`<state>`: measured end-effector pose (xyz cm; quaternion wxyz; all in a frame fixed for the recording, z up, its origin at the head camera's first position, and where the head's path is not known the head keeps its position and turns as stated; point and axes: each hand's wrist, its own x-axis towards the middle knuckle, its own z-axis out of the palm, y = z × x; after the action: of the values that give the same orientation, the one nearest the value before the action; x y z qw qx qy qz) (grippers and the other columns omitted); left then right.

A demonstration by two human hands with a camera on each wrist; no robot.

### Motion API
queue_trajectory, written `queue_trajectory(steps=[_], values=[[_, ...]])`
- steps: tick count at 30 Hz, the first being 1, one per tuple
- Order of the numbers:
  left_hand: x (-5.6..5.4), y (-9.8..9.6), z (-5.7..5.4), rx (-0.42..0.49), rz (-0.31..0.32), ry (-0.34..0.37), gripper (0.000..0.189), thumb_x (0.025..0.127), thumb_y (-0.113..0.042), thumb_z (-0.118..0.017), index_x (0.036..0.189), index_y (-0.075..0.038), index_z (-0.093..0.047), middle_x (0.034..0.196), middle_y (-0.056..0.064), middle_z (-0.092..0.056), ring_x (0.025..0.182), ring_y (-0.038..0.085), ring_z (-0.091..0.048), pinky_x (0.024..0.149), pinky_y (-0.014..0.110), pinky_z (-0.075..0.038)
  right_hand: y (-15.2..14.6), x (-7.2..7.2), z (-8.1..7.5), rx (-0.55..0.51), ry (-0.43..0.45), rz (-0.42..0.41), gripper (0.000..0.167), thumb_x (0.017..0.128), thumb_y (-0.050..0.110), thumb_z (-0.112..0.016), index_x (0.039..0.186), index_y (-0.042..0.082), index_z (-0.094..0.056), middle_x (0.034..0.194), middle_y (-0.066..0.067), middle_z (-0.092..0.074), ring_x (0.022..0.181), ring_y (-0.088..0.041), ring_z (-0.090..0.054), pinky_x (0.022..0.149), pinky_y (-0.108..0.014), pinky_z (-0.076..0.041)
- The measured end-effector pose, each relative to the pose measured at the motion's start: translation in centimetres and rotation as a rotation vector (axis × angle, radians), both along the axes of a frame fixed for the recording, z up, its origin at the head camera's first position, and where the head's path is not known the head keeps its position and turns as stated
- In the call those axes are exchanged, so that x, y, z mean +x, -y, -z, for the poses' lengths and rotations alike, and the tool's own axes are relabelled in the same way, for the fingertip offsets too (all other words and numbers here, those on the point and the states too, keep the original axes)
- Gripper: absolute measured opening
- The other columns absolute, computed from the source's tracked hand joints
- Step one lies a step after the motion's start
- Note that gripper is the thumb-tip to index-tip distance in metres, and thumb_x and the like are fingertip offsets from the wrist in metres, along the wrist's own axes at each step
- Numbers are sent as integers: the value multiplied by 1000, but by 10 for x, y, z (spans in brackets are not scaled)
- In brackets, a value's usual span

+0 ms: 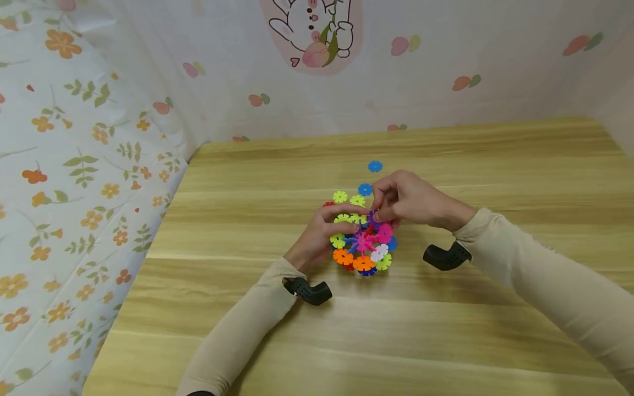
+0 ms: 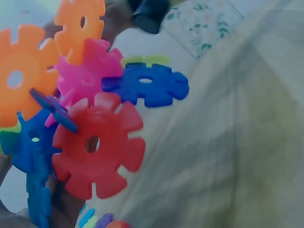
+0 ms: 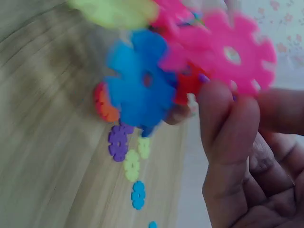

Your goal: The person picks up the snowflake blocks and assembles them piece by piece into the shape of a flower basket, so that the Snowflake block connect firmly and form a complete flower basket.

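Observation:
A cluster of interlocked plastic snowflake discs (image 1: pixel 364 241) in pink, orange, blue, red, white and yellow-green is held above the table. My left hand (image 1: pixel 319 234) grips it from its left side, fingers and thumb curled about the upper edge. At the cluster's top, my right hand (image 1: pixel 408 201) pinches a purple snowflake disc (image 1: pixel 372 219) between thumb and finger. In the right wrist view that disc is mostly hidden behind the fingertips (image 3: pixel 216 102), beside a pink disc (image 3: pixel 242 54). A red disc (image 2: pixel 99 145) faces the left wrist view.
Loose discs lie on the wooden table (image 1: pixel 247 203) behind the cluster, among them a far blue disc (image 1: pixel 375 166), a nearer blue disc (image 1: pixel 365 189) and a yellow-green disc (image 1: pixel 340 196). A loose purple disc (image 3: pixel 118 143) shows in the right wrist view. Patterned cloth (image 1: pixel 208 71) hangs behind.

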<state>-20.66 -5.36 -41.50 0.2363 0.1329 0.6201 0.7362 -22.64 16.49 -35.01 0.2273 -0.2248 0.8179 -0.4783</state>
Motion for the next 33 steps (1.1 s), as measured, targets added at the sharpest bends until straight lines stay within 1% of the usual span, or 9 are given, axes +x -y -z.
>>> queue_trajectory(steps=[5,9,14,16,21,24,27,29,33], values=[[-7,-2,-3,-24,-18,-13,33,92,-6,-58,123,5,-62,122,-2,-58,121,23,-49,89,28,-53,-5,4,0,50,-64,109,7,96,9,-64,98,3,-64,82,-8,-72,67,-22,-65,63,-36,-58],[-11,-8,-3,-9,-54,-16,30,97,-10,-55,124,1,-62,128,-3,-57,129,20,-45,108,36,-40,-16,9,3,69,-53,230,32,104,32,-54,122,6,-60,111,-13,-69,93,-26,-65,74,-36,-60],[-18,-22,4,118,-105,-39,36,98,-8,-48,130,5,-56,145,11,-50,146,19,-32,125,48,-15,-29,23,22,-55,67,304,56,105,40,-50,150,10,-38,148,-19,-44,128,-37,-54,92,-43,-60],[-21,-30,7,151,-100,-51,41,98,-9,-47,137,5,-51,154,13,-41,148,18,-25,126,50,-14,-33,28,31,-120,99,306,64,103,36,-55,156,13,-28,155,-20,-35,132,-41,-51,93,-40,-59],[-31,-54,9,184,-60,-37,55,97,-6,-49,151,-13,-40,156,7,-27,136,17,-23,113,45,-28,-44,29,42,-140,45,366,96,87,18,-79,161,22,-17,159,-16,-31,132,-38,-51,89,-15,-51],[-38,-71,8,180,-72,21,60,96,-4,-51,153,-18,-37,149,6,-26,126,19,-28,105,41,-30,-56,24,43,-134,14,390,108,78,8,-85,161,23,-16,160,-13,-30,132,-35,-51,86,-11,-51],[-45,-89,7,143,-117,124,57,98,-3,-52,152,-15,-39,149,9,-28,130,22,-32,113,41,-27,-69,22,45,-152,36,368,112,74,0,-86,160,21,-17,159,-11,-31,132,-35,-51,87,-13,-54],[-48,-101,5,103,-131,188,56,100,-6,-52,154,-12,-37,156,9,-25,143,25,-27,124,44,-18,-77,22,47,-129,35,365,109,74,-2,-85,159,16,-19,157,-12,-34,134,-36,-51,90,-12,-53],[-54,-124,0,-65,-79,216,56,104,-22,-50,157,-14,-33,169,2,-16,158,25,-9,129,50,-13,-94,16,54,-13,-34,435,93,78,1,-83,154,6,-29,151,-18,-43,133,-39,-50,90,-5,-47]])
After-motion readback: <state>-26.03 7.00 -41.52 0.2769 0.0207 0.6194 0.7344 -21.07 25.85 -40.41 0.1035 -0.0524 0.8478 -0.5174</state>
